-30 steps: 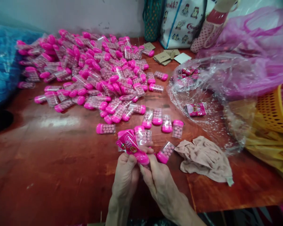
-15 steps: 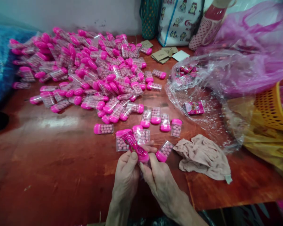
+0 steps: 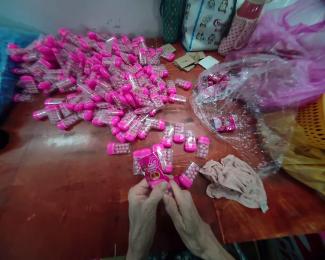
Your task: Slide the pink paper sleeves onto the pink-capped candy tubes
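Close to the table's near side, both my hands are closed together around one small clear candy container with a pink cap and a printed pink wrapper (image 3: 151, 167). My left hand (image 3: 144, 206) presses its thumb near the cap, its fingers behind the wrapper. My right hand (image 3: 185, 213) pinches the lower part of the container, where pale pink balls (image 3: 169, 192) show between the thumbs. Whether the wrapper is around the container or only against it, I cannot tell. Just beyond lie several similar containers, one of them (image 3: 189, 174) right beside my right hand.
A large heap of capped candy containers (image 3: 97, 79) covers the back left. To the right are a crumpled beige cloth (image 3: 234, 182), a clear plastic bag (image 3: 249, 108) with printed wrappers (image 3: 225, 123), and a yellow basket (image 3: 315, 122). Cardboard pieces (image 3: 184, 63) lie before a patterned bag (image 3: 207, 25).
The printed wrapper has turned so its broad face shows, where before it was seen narrow and slanted. My left thumb has shifted right onto the cap, and my right fingers have curled in.
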The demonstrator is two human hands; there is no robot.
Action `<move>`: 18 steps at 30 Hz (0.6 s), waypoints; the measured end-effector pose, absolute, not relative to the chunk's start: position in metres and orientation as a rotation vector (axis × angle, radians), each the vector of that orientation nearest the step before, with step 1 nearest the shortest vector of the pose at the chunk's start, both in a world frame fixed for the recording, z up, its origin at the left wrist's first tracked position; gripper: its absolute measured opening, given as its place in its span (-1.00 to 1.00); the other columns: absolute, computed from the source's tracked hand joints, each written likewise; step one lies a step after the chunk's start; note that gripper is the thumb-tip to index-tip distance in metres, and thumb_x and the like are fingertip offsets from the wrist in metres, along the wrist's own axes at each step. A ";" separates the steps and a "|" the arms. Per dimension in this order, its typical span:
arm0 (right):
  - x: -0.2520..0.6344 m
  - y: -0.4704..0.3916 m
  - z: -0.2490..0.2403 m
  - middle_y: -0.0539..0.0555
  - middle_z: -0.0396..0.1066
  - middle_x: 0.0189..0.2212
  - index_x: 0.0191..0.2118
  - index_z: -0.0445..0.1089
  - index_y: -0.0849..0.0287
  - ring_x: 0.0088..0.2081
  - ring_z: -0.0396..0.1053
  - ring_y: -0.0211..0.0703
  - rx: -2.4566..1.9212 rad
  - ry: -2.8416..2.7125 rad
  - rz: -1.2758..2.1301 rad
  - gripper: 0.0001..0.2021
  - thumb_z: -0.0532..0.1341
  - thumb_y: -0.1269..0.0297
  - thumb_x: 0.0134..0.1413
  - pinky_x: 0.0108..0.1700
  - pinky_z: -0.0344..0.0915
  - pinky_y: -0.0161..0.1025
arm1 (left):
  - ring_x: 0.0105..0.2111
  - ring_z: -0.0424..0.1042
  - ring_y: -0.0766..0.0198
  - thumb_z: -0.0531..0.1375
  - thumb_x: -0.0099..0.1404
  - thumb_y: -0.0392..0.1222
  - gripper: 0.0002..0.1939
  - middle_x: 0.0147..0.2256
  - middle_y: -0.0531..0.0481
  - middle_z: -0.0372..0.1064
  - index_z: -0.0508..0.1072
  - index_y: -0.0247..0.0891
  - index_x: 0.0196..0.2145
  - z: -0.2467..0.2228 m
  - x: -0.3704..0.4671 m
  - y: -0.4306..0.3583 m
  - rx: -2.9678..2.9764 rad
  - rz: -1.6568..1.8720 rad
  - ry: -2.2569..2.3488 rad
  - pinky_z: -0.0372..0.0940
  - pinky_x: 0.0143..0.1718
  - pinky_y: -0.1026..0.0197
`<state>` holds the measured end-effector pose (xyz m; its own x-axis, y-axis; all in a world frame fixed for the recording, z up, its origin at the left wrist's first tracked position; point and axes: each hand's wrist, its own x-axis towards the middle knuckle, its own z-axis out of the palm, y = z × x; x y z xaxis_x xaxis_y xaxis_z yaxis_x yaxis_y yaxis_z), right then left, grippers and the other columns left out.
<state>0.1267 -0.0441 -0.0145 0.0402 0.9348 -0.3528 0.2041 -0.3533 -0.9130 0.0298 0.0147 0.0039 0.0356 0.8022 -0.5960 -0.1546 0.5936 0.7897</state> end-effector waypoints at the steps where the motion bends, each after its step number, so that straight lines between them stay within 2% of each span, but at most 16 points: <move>1: 0.126 -0.044 -0.014 0.08 0.35 -0.35 -0.10 0.30 0.11 -0.29 0.34 -0.11 -1.659 -1.166 1.333 -0.61 -0.10 -0.02 0.23 -0.27 0.31 -0.25 | -0.62 0.35 0.37 0.35 -0.05 -0.21 -0.87 -0.63 0.03 0.41 0.55 -0.31 -0.50 0.004 0.029 0.016 0.603 0.809 1.298 0.28 -0.57 0.39; 2: 0.126 -0.042 -0.014 0.07 0.35 -0.38 -0.11 0.31 0.12 -0.33 0.34 -0.13 -1.656 -1.146 1.318 -0.61 -0.08 -0.02 0.22 -0.30 0.30 -0.26 | -0.60 0.35 0.36 0.35 -0.06 -0.21 -0.85 -0.60 0.00 0.43 0.56 -0.32 -0.48 0.003 0.029 0.018 0.581 0.803 1.242 0.28 -0.56 0.37; 5: 0.126 -0.035 -0.013 0.00 0.29 -0.48 -0.20 0.33 0.15 -0.46 0.30 -0.24 -1.479 -0.976 1.418 -0.65 -0.05 0.02 0.24 -0.41 0.29 -0.34 | -0.69 0.25 0.38 0.33 -0.03 -0.10 -0.75 -0.60 -0.05 0.42 0.56 -0.34 -0.43 0.002 0.029 0.023 0.479 0.757 1.071 0.19 -0.69 0.34; 8: 0.124 -0.032 -0.011 -0.02 0.28 -0.51 -0.28 0.35 0.15 -0.50 0.30 -0.27 -1.358 -0.866 1.468 -0.64 -0.06 0.03 0.25 -0.45 0.31 -0.38 | -0.73 0.14 0.42 0.30 0.03 -0.05 -0.72 -0.70 0.05 0.28 0.56 -0.35 -0.40 0.002 0.031 0.022 0.436 0.736 1.048 0.09 -0.76 0.37; 11: 0.118 -0.036 -0.009 0.00 0.34 -0.53 -0.24 0.39 0.10 -0.48 0.34 -0.22 -1.547 -0.884 1.273 -0.63 -0.06 0.00 0.23 -0.48 0.32 -0.37 | -0.71 0.08 0.47 0.26 0.10 -0.11 -0.77 -0.72 0.12 0.19 0.56 -0.33 -0.35 0.002 0.035 0.013 0.498 0.767 1.139 0.04 -0.73 0.41; 14: 0.111 -0.040 -0.010 -0.01 0.37 -0.59 -0.13 0.39 0.14 -0.61 0.30 -0.26 -1.567 -0.886 1.114 -0.59 -0.11 0.05 0.27 -0.59 0.27 -0.39 | -0.68 0.06 0.49 0.21 0.17 -0.14 -0.79 -0.70 0.12 0.19 0.56 -0.31 -0.33 0.001 0.039 0.004 0.575 0.762 1.171 0.01 -0.69 0.43; 16: 0.108 -0.042 -0.014 0.00 0.43 -0.53 -0.08 0.38 0.15 -0.63 0.30 -0.29 -1.535 -0.881 1.037 -0.61 -0.11 0.09 0.29 -0.60 0.28 -0.40 | -0.66 0.06 0.49 0.20 0.18 -0.16 -0.81 -0.68 0.12 0.21 0.56 -0.30 -0.33 0.000 0.040 0.003 0.571 0.770 1.159 0.03 -0.66 0.43; 18: 0.108 -0.045 -0.022 0.04 0.48 -0.38 -0.03 0.35 0.13 -0.55 0.38 -0.28 -1.556 -0.845 0.941 -0.67 -0.03 0.12 0.27 -0.54 0.35 -0.42 | -0.64 0.08 0.48 0.20 0.18 -0.14 -0.80 -0.66 0.10 0.24 0.56 -0.30 -0.32 0.000 0.041 0.005 0.503 0.792 1.125 0.04 -0.64 0.43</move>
<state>0.1078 -0.0451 -0.0219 0.4349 0.8902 -0.1356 0.0387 -0.1689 -0.9849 0.0412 0.0052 0.0005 0.2107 0.7735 -0.5978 -0.3022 0.6331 0.7127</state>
